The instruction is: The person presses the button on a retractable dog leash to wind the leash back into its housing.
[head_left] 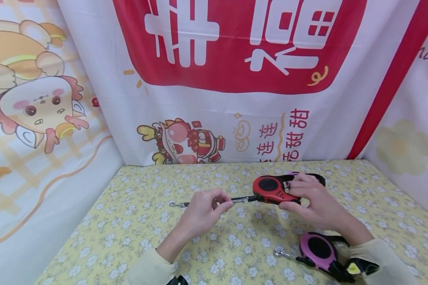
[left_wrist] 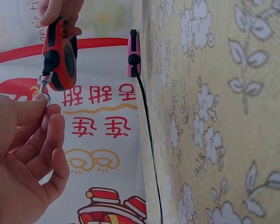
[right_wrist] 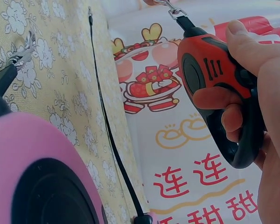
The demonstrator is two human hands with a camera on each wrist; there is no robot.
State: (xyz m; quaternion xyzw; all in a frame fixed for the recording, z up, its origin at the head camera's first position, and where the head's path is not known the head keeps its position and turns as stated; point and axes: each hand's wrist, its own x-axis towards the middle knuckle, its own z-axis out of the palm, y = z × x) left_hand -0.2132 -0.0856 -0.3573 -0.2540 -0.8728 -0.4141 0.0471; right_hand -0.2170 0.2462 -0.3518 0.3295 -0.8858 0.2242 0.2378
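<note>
Leash reel point(head_left: 279, 191), rounded red-and-black plastic, is gripped in right hand point(head_left: 317, 205), left hand point(head_left: 204, 210) just pinching its slim silver metal clip point(head_left: 240, 200).

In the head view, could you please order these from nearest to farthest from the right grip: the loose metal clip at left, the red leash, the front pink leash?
1. Red leash: held in the right grip.
2. Front pink leash: below that grip in the picture.
3. Loose metal clip: far left, beyond the left grip.
</note>
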